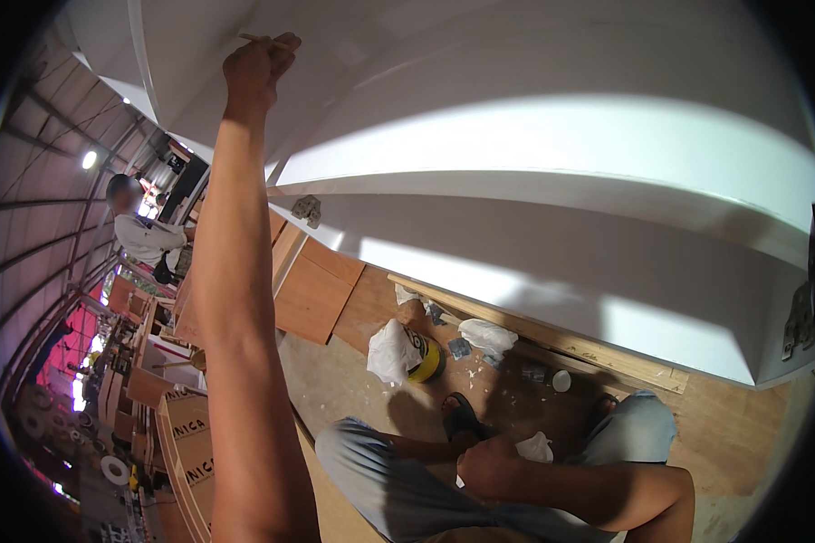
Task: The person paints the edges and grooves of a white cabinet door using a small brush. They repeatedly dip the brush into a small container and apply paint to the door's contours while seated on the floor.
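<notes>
My left arm stretches up to a white panel (407, 81) inside a white cabinet-like piece. Up there my left hand (258, 71) is closed, with a thin pale stick-like piece (255, 39) between its fingers, close against the panel; whether it touches is hard to tell. Low over my lap, my right hand (491, 468) is curled shut around a crumpled white cloth or tissue (536, 447); a bit of white also shows at the hand's other side. What exactly it is stays partly hidden by the fingers.
A yellow and black tub (428, 360) with white plastic over it stands on the floor, beside crumpled white plastic (487, 336), grey scraps (460, 348) and a white cup-like piece (561, 381). A wooden strip (598, 348) lies under the cabinet. At far left, a person (149, 235) stands among boards.
</notes>
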Demonstrator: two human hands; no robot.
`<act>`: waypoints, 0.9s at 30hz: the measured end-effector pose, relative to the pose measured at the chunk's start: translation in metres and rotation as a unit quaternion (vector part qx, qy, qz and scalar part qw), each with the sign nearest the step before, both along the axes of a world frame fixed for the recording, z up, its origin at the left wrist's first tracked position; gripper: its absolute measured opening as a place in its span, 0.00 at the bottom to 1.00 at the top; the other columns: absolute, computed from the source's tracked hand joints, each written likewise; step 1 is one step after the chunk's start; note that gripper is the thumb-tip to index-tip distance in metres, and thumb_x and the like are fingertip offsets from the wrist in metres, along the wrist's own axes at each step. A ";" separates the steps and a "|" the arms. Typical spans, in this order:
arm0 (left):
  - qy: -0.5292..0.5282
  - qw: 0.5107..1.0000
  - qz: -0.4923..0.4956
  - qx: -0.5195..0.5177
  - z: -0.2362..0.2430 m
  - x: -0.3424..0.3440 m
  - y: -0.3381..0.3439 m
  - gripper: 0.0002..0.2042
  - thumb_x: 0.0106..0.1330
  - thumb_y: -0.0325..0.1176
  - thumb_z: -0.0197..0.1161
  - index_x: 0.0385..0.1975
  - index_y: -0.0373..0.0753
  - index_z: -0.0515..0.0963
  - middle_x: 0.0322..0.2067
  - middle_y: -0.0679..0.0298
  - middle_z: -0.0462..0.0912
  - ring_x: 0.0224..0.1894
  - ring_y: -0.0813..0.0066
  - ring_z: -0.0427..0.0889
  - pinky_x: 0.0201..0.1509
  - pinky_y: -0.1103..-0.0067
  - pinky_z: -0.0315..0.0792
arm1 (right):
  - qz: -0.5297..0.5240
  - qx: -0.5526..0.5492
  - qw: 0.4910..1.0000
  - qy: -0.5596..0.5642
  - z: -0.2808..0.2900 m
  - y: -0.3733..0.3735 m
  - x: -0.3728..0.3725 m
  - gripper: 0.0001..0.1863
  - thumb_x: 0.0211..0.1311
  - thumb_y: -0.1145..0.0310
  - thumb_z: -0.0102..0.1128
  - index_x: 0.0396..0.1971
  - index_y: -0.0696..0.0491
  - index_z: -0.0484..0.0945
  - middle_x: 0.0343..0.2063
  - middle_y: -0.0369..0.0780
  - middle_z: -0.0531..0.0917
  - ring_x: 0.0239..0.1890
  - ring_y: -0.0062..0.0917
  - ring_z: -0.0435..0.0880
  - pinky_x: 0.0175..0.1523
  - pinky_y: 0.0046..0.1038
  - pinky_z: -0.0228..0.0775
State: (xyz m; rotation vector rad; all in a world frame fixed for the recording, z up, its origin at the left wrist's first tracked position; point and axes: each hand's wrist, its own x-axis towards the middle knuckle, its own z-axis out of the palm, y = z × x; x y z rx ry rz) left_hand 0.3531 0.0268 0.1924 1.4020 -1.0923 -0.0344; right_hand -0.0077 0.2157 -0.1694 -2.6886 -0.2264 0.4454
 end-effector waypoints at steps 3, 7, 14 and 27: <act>0.034 0.999 0.002 -0.022 0.002 0.007 -0.005 0.11 0.69 0.26 0.43 0.45 0.24 0.66 0.40 0.47 0.80 0.42 0.59 0.83 0.44 0.72 0.77 | -0.005 0.008 1.000 0.003 -0.001 0.001 0.001 0.10 0.53 0.67 0.56 0.33 0.53 0.82 0.28 0.40 0.86 0.31 0.29 0.87 0.32 0.34 0.77; 0.024 1.000 -0.013 -0.012 -0.002 -0.001 -0.007 0.11 0.69 0.26 0.42 0.45 0.24 0.65 0.40 0.46 0.80 0.41 0.58 0.83 0.44 0.72 0.77 | -0.012 0.018 1.000 0.009 -0.001 0.000 0.001 0.09 0.52 0.67 0.56 0.31 0.52 0.82 0.28 0.40 0.86 0.31 0.30 0.87 0.32 0.34 0.77; 0.039 0.999 -0.018 -0.010 0.000 0.003 -0.009 0.11 0.69 0.25 0.43 0.44 0.23 0.64 0.40 0.44 0.80 0.42 0.55 0.83 0.45 0.72 0.79 | -0.014 0.035 0.999 0.028 -0.011 0.004 0.002 0.10 0.53 0.65 0.56 0.32 0.49 0.85 0.30 0.40 0.86 0.37 0.32 0.85 0.33 0.42 0.73; 0.037 0.999 -0.003 -0.022 0.000 0.001 -0.005 0.12 0.70 0.26 0.42 0.46 0.23 0.63 0.41 0.46 0.80 0.41 0.57 0.83 0.47 0.69 0.78 | -0.018 0.014 1.000 0.011 -0.008 0.004 0.001 0.10 0.53 0.66 0.55 0.32 0.51 0.84 0.29 0.40 0.85 0.35 0.33 0.85 0.34 0.42 0.74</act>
